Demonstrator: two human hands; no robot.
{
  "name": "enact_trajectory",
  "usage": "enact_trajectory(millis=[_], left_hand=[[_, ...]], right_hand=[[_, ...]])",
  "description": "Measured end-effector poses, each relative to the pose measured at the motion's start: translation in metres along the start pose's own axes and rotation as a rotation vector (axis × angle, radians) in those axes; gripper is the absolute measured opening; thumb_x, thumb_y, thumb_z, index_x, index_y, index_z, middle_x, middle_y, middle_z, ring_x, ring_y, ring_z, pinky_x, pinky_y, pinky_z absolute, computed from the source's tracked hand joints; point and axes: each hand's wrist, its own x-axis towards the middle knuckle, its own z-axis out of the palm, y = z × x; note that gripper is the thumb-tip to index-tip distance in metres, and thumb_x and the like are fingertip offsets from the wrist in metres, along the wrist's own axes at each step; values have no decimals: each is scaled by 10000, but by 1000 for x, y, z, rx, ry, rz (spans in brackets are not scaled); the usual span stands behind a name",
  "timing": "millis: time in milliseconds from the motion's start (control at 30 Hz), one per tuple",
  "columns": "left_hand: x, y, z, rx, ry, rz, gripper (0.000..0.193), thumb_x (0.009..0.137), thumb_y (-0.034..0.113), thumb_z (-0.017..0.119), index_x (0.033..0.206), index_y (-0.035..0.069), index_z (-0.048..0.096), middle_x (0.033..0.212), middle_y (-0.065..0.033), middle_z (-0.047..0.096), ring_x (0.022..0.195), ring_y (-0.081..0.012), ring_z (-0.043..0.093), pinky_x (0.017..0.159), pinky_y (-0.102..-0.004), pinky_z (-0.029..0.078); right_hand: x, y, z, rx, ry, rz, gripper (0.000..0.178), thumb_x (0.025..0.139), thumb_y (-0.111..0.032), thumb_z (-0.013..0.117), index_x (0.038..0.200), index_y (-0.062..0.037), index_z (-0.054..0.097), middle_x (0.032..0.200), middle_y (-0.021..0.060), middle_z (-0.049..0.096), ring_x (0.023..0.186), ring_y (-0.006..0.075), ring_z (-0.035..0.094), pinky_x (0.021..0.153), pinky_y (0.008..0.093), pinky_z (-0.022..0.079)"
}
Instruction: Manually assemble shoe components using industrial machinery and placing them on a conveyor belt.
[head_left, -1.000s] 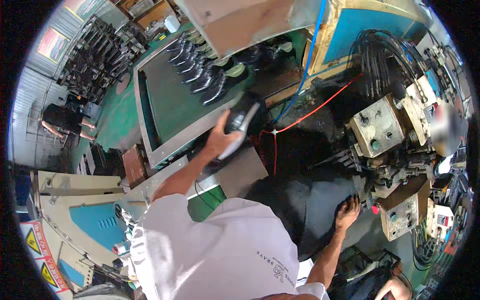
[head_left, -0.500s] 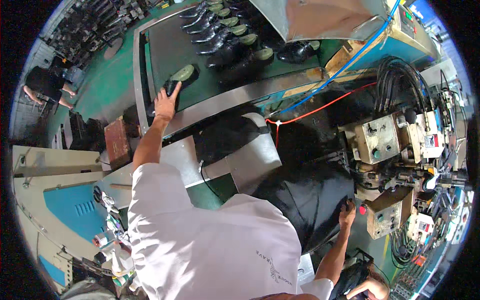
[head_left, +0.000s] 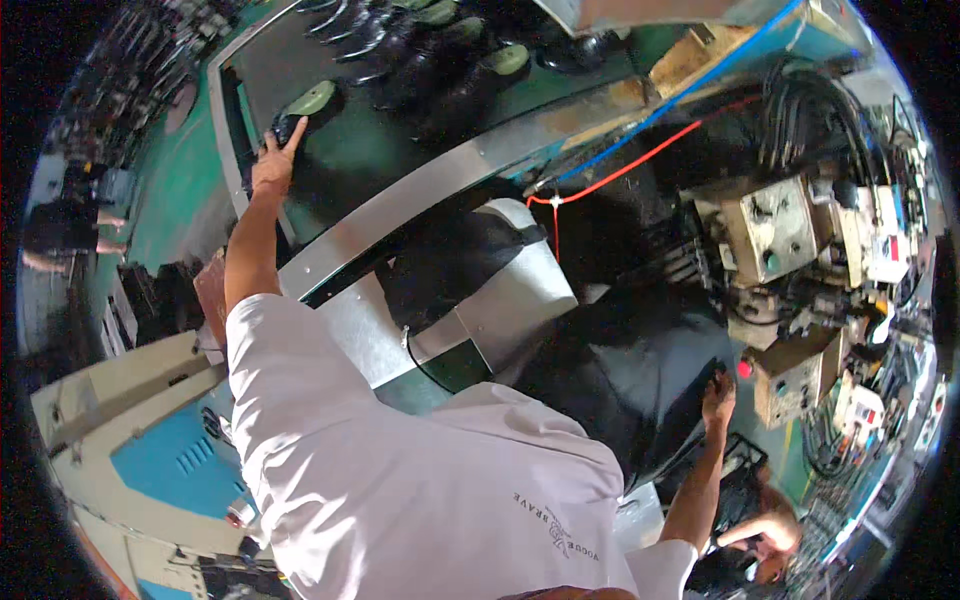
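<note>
Shoe [head_left: 300, 108]: black, green insole up, lying at the left end of the dark conveyor belt [head_left: 400, 150].
Left hand [head_left: 272, 165]: arm stretched out, fingers closed on the heel end of the shoe, index finger pointing along it.
Other shoes [head_left: 440, 60]: in a row further along the belt, well apart.
Right hand [head_left: 717, 398]: fingers spread, resting on a dark surface beside the grey machine [head_left: 780, 230].

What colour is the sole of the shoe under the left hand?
Pale green sole on a black shoe, under the left hand; head view.
</note>
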Motion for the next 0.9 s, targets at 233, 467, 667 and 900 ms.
enact_trajectory(millis=[233, 467, 667, 900], left_hand=[[11, -27, -28, 73, -119, 48, 1129, 943, 11, 692, 1695, 522, 22, 1637, -306, 434, 1386, -476, 599, 1087, -514, 561], [-102, 127, -100, -859, -346, 523, 662, 988, 340, 792, 1565, 123, 550, 1441, -202, 678, 1222, -338, 712, 1059, -448, 555], [-252, 226, -90, -519, -294, 582, 1141, 767, 490, 933, 1696, 208, 332, 1685, -350, 300, 1553, -517, 329, 1286, -546, 310], [-252, 229, -50, -834, -280, 782, 1189, 731, 412, 949, 1679, 79, 312, 1635, -321, 393, 1510, -511, 382, 1255, -586, 347]], right_hand=[[-5, -8, 31, -894, -12, -431, 397, 975, -130, 685, 1349, 2, 679, 1335, 227, 692, 1266, 388, 647, 1100, 461, 503], [-25, -4, 15, -899, 142, -593, 325, 995, -150, 674, 1294, -33, 723, 1452, 207, 639, 1297, 435, 615, 1121, 501, 486], [-32, 1, 38, -801, 280, -600, 326, 1034, -175, 651, 1329, -59, 723, 1514, 155, 622, 1416, 396, 535, 1206, 490, 406], [-58, -21, 49, -515, 385, -432, 325, 912, -109, 684, 1203, 4, 773, 1461, 208, 648, 1396, 415, 554, 1201, 482, 416]])
